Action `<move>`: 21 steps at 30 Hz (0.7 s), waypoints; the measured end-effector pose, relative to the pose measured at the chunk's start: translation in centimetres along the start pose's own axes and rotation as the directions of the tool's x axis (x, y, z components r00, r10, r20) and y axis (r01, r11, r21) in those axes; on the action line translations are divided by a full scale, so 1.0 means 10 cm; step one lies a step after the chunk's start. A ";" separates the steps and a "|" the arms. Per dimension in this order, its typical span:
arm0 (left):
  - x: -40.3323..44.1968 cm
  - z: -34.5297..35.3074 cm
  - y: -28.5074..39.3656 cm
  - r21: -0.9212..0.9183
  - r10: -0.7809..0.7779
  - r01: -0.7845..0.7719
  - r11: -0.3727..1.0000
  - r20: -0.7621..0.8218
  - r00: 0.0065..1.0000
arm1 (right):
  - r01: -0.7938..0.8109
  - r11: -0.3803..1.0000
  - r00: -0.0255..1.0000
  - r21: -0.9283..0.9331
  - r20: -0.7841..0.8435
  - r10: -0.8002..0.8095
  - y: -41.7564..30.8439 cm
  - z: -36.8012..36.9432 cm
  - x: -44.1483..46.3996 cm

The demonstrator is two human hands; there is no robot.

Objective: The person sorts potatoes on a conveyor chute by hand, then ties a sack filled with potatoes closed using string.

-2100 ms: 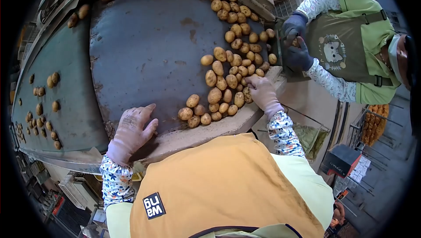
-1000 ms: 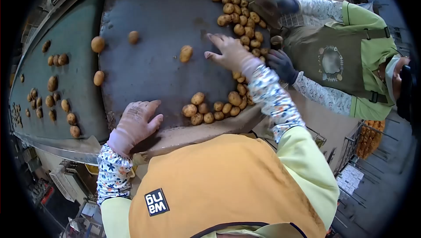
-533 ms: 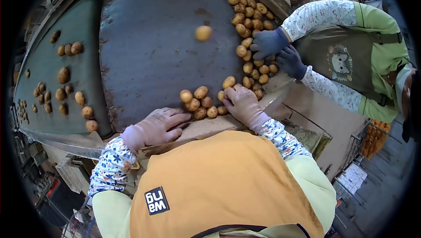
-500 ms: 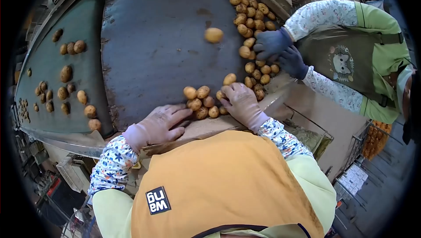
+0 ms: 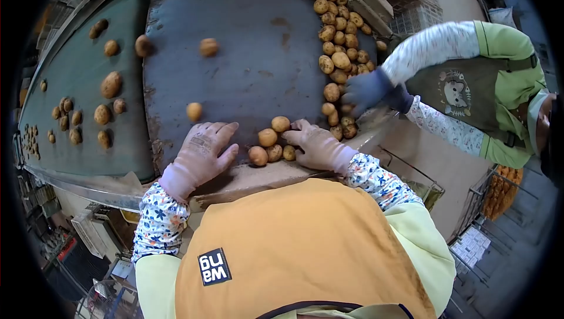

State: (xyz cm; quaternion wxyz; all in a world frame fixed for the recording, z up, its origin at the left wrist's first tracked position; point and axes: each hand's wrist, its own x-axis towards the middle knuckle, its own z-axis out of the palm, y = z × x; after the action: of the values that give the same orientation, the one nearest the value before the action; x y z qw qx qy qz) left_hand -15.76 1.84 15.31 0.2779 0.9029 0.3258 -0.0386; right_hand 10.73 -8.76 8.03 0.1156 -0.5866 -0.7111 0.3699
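Observation:
My left hand [image 5: 205, 151], in a thin pale glove, lies over the near side of the dark belt [image 5: 235, 92]. Its fingers are spread and it holds nothing. A single potato [image 5: 194, 111] is just beyond its fingertips. To its right, a small cluster of potatoes [image 5: 267, 137] rests against the near wooden edge. My right hand [image 5: 317, 145], gloved the same way, is at the right side of this cluster, fingers stretched toward the potatoes and apart. Its fingertips seem to touch them, though part of that contact is hidden.
A co-worker's dark-gloved hand [image 5: 367, 91], blurred, is over a long bank of potatoes [image 5: 341, 60] at the belt's right side. On the left, a green belt [image 5: 76, 154] carries scattered potatoes. A wooden ledge [image 5: 252, 173] borders my side.
My left hand has moved away from the cluster, lifting and spreading its fingers. Fewer potatoes show between my hands. Potatoes on the belts have shifted, and the co-worker's hands have moved.

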 end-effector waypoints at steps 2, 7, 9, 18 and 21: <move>-0.02 -0.05 0.00 -0.001 -0.011 0.011 1.000 -0.026 1.000 | 0.044 0.994 0.998 0.097 0.043 -0.048 0.05 -0.05 0.06; 0.03 -0.20 0.10 -0.163 0.100 -0.139 0.977 -0.229 0.968 | -0.223 0.231 0.973 0.947 0.200 0.117 -0.33 -0.40 0.14; 0.08 -0.22 0.15 -0.157 0.134 -0.184 0.970 -0.284 0.949 | -0.178 0.009 0.982 0.984 0.178 -0.057 -0.46 -0.37 0.21; 0.03 -0.28 0.15 -0.248 0.143 -0.245 0.937 -0.370 0.918 | -0.267 -0.079 0.962 0.960 0.261 -0.075 -0.71 -0.23 0.33; 0.01 -0.20 0.08 -0.179 0.206 -0.314 0.932 -0.453 0.868 | -0.239 0.178 0.961 0.955 0.259 -0.100 -0.78 -0.24 0.34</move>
State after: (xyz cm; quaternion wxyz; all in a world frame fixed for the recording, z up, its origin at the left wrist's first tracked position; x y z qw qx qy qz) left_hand -15.46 2.45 17.35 0.3124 0.8833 0.2553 0.2386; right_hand 5.35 -4.95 13.93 0.3513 -0.3530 -0.2895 0.8174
